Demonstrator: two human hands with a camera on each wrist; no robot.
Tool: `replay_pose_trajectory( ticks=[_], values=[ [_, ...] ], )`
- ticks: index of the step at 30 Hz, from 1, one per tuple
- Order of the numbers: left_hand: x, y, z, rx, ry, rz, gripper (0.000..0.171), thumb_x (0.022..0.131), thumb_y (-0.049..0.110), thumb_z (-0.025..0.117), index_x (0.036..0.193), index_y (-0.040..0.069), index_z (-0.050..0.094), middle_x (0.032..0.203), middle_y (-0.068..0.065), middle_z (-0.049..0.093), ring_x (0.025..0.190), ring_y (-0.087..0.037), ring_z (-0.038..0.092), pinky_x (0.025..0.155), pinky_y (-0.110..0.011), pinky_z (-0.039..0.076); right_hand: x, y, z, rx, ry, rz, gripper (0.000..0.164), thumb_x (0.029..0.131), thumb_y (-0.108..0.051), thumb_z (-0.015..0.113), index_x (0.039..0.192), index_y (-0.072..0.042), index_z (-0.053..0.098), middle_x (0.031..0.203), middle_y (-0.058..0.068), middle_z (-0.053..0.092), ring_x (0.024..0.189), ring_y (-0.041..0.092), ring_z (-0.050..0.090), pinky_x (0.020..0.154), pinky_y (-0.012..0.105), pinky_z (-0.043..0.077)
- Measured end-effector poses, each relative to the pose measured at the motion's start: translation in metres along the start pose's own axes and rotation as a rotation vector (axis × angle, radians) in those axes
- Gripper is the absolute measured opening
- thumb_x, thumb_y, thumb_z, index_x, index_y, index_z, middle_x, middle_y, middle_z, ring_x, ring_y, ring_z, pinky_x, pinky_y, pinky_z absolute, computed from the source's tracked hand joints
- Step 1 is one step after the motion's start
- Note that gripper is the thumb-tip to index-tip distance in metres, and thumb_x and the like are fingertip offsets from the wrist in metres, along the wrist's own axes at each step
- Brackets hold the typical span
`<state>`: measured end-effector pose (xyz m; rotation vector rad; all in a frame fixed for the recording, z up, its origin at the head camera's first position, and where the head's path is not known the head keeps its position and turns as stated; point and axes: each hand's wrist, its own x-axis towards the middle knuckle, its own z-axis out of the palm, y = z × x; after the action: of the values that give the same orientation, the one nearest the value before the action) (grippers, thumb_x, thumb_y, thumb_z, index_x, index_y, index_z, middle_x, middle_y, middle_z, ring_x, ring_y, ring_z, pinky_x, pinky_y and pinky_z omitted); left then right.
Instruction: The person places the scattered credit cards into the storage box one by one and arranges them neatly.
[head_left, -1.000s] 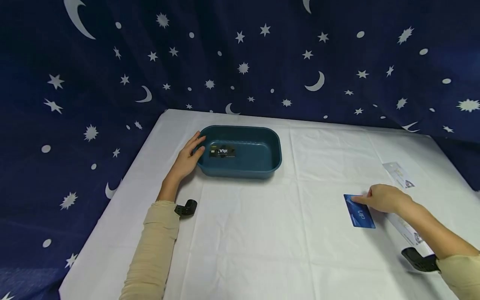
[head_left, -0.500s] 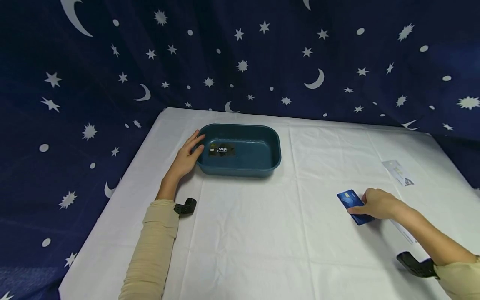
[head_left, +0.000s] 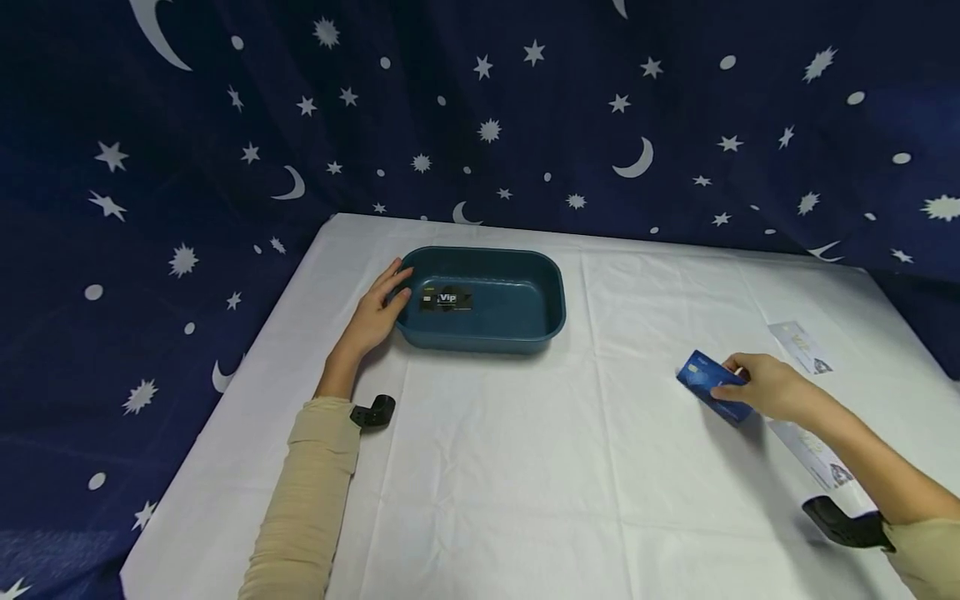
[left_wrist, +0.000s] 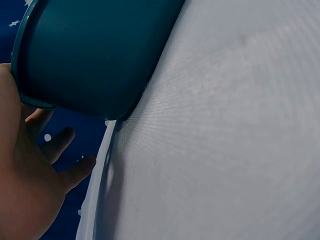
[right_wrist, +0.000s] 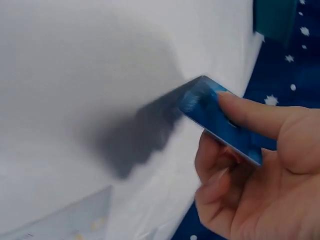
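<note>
My left hand (head_left: 372, 317) rests at the left end of a dark teal plastic tub (head_left: 480, 342), fingers fairly straight against its rim. In the left wrist view, several of its fingers spread loosely below the tub wall (left_wrist: 95, 60). A black VIP card (head_left: 446, 299) lies on the tub's floor, towards the left. At the right, my right hand (head_left: 776, 387) pinches a blue VIP card (head_left: 703, 377), held tilted above the table. The right wrist view shows the thumb on the face of that blue card (right_wrist: 205, 107), with fingers curled beneath.
Two whitish VIP cards lie on the white tablecloth at the right: a farther card (head_left: 801, 347) and a nearer card (head_left: 813, 454) partly under the right forearm. A navy star-patterned curtain (head_left: 525, 158) hangs behind the table and along its left side.
The right hand, first with fingertips on the blue card on the table, has picked it up and raised it, tilting it. The left hand and tub stay in place.
</note>
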<state>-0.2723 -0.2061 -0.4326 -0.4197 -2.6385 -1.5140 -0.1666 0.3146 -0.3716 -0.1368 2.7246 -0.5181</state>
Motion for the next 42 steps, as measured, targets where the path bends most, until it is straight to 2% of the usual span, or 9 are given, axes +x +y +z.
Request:
replay_pose_trajectory(
  ticks=[5,9,13,17,21,26,35,38,42],
  values=[
    [-0.001,0.001,-0.003,0.004,-0.001,0.002,0.045,0.104,0.020,0.046,0.146,0.004,0.043,0.159,-0.005,0.020,0.145,-0.022,0.016,0.115,-0.043,0.021,0.011,-0.008,-0.018,0.031,0.087,-0.038,0.034,0.098,-0.016,0.058,0.113,0.014,0.053,0.080,0.012,0.056,0.069,0.023,0.053,0.056,0.034,0.043],
    [-0.001,0.002,-0.004,0.002,-0.001,0.006,0.045,0.104,0.021,0.046,0.146,0.003,0.043,0.159,-0.006,0.020,0.145,-0.023,0.016,0.115,-0.042,0.021,0.022,-0.023,-0.028,0.118,0.147,-0.045,0.039,0.103,-0.016,0.047,0.124,0.017,0.045,0.087,0.021,0.064,0.067,0.027,0.064,0.055,0.034,0.051],
    [-0.002,0.002,-0.005,0.004,-0.004,0.009,0.045,0.104,0.020,0.046,0.146,0.003,0.043,0.159,-0.008,0.020,0.145,-0.023,0.016,0.115,-0.043,0.021,0.040,-0.044,-0.033,0.177,0.244,-0.059,0.042,0.105,-0.016,0.042,0.129,0.017,0.036,0.089,0.031,0.066,0.062,0.025,0.065,0.051,0.031,0.051],
    [-0.003,0.001,-0.006,0.010,-0.010,0.000,0.045,0.105,0.020,0.046,0.146,0.003,0.042,0.160,-0.008,0.019,0.145,-0.023,0.015,0.115,-0.043,0.021,0.061,-0.072,-0.037,0.212,0.331,-0.067,0.043,0.104,-0.017,0.045,0.132,0.014,0.037,0.102,0.039,0.061,0.060,0.020,0.064,0.049,0.027,0.048],
    [-0.005,0.000,-0.005,0.024,-0.029,-0.004,0.046,0.105,0.020,0.045,0.148,0.004,0.039,0.160,-0.008,0.016,0.146,-0.025,0.014,0.115,-0.045,0.020,0.082,-0.103,-0.038,0.246,0.364,-0.109,0.039,0.102,-0.017,0.050,0.131,0.008,0.045,0.112,0.040,0.057,0.068,0.026,0.064,0.051,0.025,0.049],
    [-0.007,-0.002,-0.003,0.027,-0.044,-0.002,0.047,0.105,0.022,0.043,0.149,0.006,0.038,0.160,-0.006,0.015,0.146,-0.026,0.012,0.114,-0.048,0.019,0.106,-0.138,-0.029,0.264,0.336,-0.188,0.035,0.101,-0.012,0.051,0.131,0.006,0.049,0.110,0.037,0.060,0.075,0.032,0.062,0.053,0.027,0.048],
    [-0.004,-0.001,0.000,0.045,-0.024,0.005,0.046,0.105,0.021,0.045,0.147,0.005,0.040,0.160,-0.006,0.018,0.145,-0.025,0.015,0.114,-0.045,0.021,0.137,-0.199,0.001,0.200,0.298,-0.395,0.030,0.100,-0.009,0.054,0.127,0.004,0.055,0.088,0.020,0.064,0.068,0.024,0.056,0.062,0.033,0.044],
    [-0.004,0.000,-0.001,0.047,-0.010,0.011,0.045,0.104,0.020,0.046,0.147,0.004,0.041,0.159,-0.008,0.019,0.145,-0.025,0.016,0.114,-0.045,0.021,0.145,-0.222,0.015,0.179,0.216,-0.453,0.029,0.100,-0.009,0.055,0.126,0.002,0.057,0.085,0.016,0.063,0.065,0.019,0.051,0.063,0.033,0.042],
    [-0.003,0.001,-0.001,0.038,-0.008,0.018,0.045,0.104,0.020,0.046,0.147,0.004,0.042,0.159,-0.009,0.020,0.145,-0.026,0.017,0.114,-0.045,0.020,0.156,-0.245,0.035,0.188,0.044,-0.460,0.031,0.100,-0.010,0.054,0.129,0.002,0.056,0.083,0.011,0.062,0.060,0.015,0.047,0.058,0.029,0.040]
  ],
)
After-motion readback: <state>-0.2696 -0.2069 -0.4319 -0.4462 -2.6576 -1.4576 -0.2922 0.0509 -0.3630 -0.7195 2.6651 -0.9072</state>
